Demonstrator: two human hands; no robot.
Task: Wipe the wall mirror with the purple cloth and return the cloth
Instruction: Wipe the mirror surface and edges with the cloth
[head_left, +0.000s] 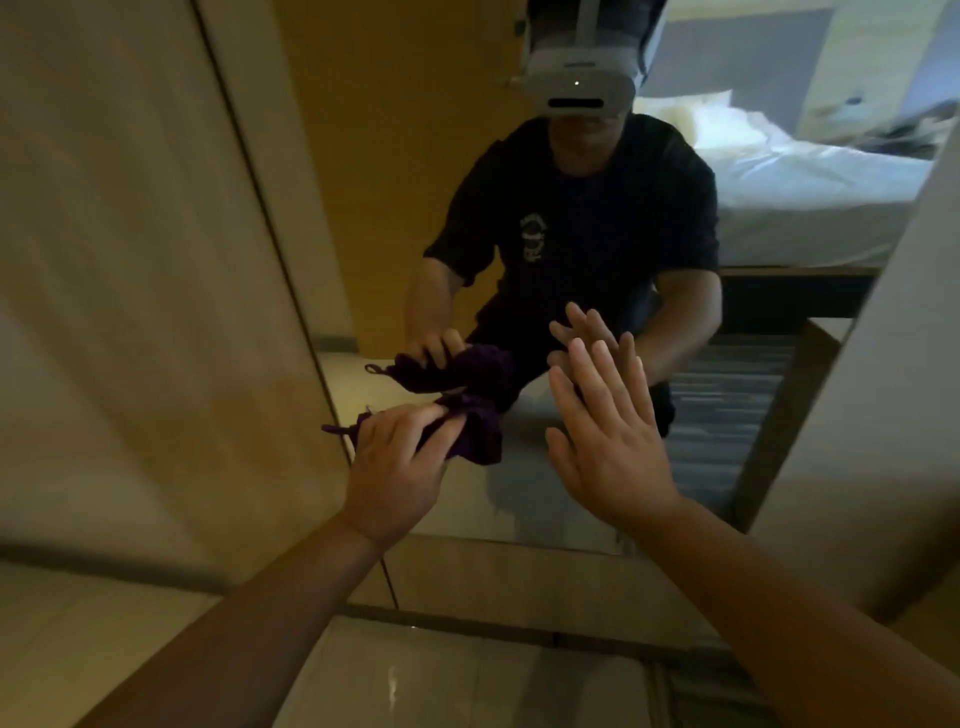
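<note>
The wall mirror (519, 499) fills the middle and right of the head view, with its left edge running diagonally. My left hand (400, 457) grips the bunched purple cloth (478, 431) and presses it against the lower left part of the glass. A loop of the cloth sticks out to the left. My right hand (608, 441) is spread flat with its fingers apart, against or very near the glass to the right of the cloth. Both hands and the cloth are reflected just above.
A beige wall panel (130, 286) stands to the left of the mirror and another wall (883, 415) to the right. A glossy floor (441, 675) lies below. The reflection shows a person wearing a headset and a bed with white sheets.
</note>
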